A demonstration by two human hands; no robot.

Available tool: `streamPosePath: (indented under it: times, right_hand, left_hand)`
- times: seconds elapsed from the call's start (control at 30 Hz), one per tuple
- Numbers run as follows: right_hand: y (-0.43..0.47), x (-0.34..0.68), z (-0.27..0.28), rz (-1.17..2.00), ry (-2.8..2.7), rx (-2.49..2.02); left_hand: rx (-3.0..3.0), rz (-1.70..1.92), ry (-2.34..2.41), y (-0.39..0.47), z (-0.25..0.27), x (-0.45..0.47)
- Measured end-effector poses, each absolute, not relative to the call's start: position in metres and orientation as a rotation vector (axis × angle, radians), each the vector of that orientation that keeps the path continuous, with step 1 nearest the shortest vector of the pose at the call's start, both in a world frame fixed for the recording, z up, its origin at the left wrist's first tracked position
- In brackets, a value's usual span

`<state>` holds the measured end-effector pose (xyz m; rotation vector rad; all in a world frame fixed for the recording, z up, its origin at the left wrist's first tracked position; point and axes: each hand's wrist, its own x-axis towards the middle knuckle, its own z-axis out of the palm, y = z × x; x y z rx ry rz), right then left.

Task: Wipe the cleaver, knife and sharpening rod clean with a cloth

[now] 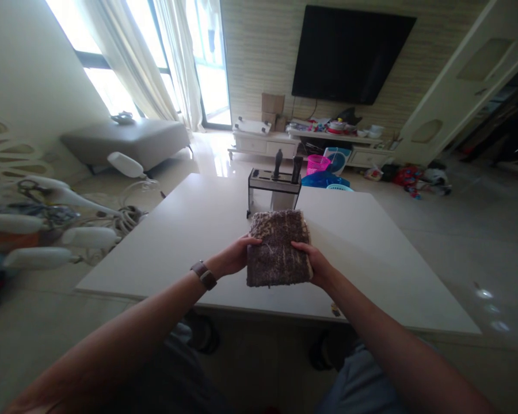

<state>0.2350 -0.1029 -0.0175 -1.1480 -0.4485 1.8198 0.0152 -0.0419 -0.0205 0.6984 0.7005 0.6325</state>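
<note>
We have the brown cloth (278, 253) just our side of the knife rack (264, 175). Left hand (236, 254) and right hand (319, 263) both partly closed, gripping its opposite edges. Looks already folded to a block; not released yet. More folds left? Can't tell.

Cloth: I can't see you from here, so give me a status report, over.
Left hand and right hand gripping opposite sides. Cloth folded, over the table. Rack standing just beyond it.
</note>
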Motion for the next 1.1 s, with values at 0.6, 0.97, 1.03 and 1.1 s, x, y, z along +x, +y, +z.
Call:
streamPosePath:
  times: [0.6, 0.97, 1.03, 1.1]
  right_hand:
    - [-0.104, 0.218, -0.014, 1.745, -0.426, -1.141]
    - [-0.112, 0.222, -0.006, 1.880, -0.361, -1.066]
    - [-0.109, 0.221, -0.006, 1.855, -0.312, -1.103]
    - [-0.105, 0.221, -0.006, 1.797, -0.275, -1.130]
  left_hand:
    - [0.511, 0.608, 0.737, -0.045, -0.014, 0.011]
    - [0.716, 0.476, 0.703, -0.044, -0.016, 0.011]
    - [0.891, 0.545, 0.740, -0.033, -0.018, 0.011]
    - [1.066, 0.683, 0.832, -0.013, -0.016, 0.012]
